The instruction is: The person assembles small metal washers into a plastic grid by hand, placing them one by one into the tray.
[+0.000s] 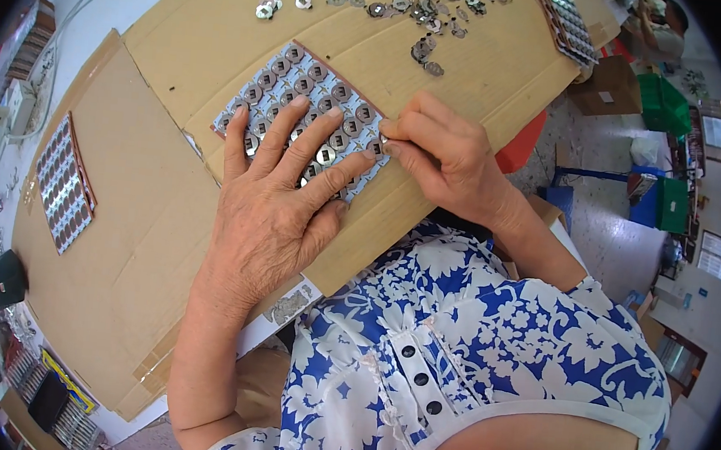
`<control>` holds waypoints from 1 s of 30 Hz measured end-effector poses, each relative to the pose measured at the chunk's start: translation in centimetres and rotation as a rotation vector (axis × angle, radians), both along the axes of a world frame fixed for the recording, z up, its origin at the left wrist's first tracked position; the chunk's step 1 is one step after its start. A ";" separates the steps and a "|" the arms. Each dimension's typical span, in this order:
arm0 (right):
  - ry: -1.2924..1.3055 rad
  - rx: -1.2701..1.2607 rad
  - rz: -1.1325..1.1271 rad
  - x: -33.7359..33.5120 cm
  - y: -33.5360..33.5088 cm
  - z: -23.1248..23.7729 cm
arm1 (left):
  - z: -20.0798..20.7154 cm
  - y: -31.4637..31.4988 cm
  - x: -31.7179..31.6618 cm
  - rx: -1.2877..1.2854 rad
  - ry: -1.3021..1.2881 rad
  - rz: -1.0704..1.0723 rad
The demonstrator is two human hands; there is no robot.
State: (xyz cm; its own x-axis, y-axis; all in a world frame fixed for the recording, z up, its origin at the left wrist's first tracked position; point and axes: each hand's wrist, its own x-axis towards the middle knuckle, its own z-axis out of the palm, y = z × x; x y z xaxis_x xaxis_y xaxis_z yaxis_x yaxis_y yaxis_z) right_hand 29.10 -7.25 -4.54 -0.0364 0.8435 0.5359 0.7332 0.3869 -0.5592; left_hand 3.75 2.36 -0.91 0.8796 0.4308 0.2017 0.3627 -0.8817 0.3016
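Note:
A panel patterned in blue and white, set with rows of round metal pieces, lies on the cardboard in front of me. My left hand rests flat across it with the fingers spread. At the panel's right edge my right hand is closed in a pinch, thumb and forefinger together by the last round piece. A small shiny bit shows between those fingertips, too little of it to name. Parts of the panel are covered by the left fingers.
Loose round metal pieces lie scattered at the far side of the cardboard. Another filled panel stack is at the left, and one more stack at the far right. A green crate and a person are beyond the table.

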 end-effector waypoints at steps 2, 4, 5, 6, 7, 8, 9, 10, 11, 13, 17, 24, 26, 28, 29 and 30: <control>-0.047 -0.005 -0.102 -1.0 -0.4 -0.1 | -0.2 0.0 0.1 0.012 0.001 0.002; -0.022 0.002 -0.146 -1.6 -0.7 -0.2 | -0.3 -0.2 0.1 0.022 0.003 0.005; 0.001 -0.002 -0.189 -1.8 -0.8 -0.3 | -0.2 -0.2 0.2 0.027 0.000 0.007; 0.004 0.006 -0.191 -1.6 -0.9 -0.5 | -0.2 -0.3 0.2 0.032 -0.004 0.008; 0.014 0.003 -0.156 -1.1 -1.1 -0.7 | -0.2 -0.4 0.2 0.040 0.000 0.003; 0.023 -0.001 -0.122 -0.8 -1.2 -0.8 | -0.2 -0.4 0.1 0.035 -0.010 0.000; 0.028 0.007 -0.127 -0.8 -1.1 -0.6 | -0.2 -0.4 0.0 0.029 -0.020 -0.002; 0.045 -0.052 -0.118 -0.7 -1.1 -0.2 | -0.3 -0.3 -0.1 0.035 -0.015 -0.005; 0.062 -0.111 -0.106 -0.9 -1.2 0.3 | -0.5 -0.1 -0.3 0.066 -0.063 -0.030; 0.166 -0.163 -0.196 -1.3 -1.1 1.1 | -0.5 0.8 -0.5 0.107 -0.101 -0.045; -0.081 0.067 -0.268 -2.9 0.9 1.1 | -0.8 3.6 -1.5 0.122 -0.498 0.168; -0.317 -0.118 -0.183 -8.5 3.2 3.0 | 0.3 10.4 -7.7 0.459 -0.492 0.603; -0.291 -0.162 -0.121 -7.9 3.5 4.0 | 0.9 12.5 -10.4 0.563 -0.406 0.745; -0.278 -0.108 -0.105 -7.3 3.3 4.1 | 1.3 14.6 -14.9 0.602 -0.231 0.887; -0.274 -0.052 -0.087 -6.4 3.2 4.3 | 1.3 15.6 -17.4 0.588 -0.133 0.960; -0.298 -0.070 -0.149 -5.6 2.9 4.7 | 0.0 16.9 -20.5 0.554 -0.157 1.019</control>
State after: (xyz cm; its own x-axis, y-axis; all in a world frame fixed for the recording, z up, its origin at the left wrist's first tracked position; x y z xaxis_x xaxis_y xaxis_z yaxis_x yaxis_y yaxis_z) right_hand 23.51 -4.32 0.15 -0.0563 0.8855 0.4613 0.9141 0.2315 -0.3328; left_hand -16.76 19.21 -0.96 0.1269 0.7414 0.6589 0.9706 -0.2299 0.0717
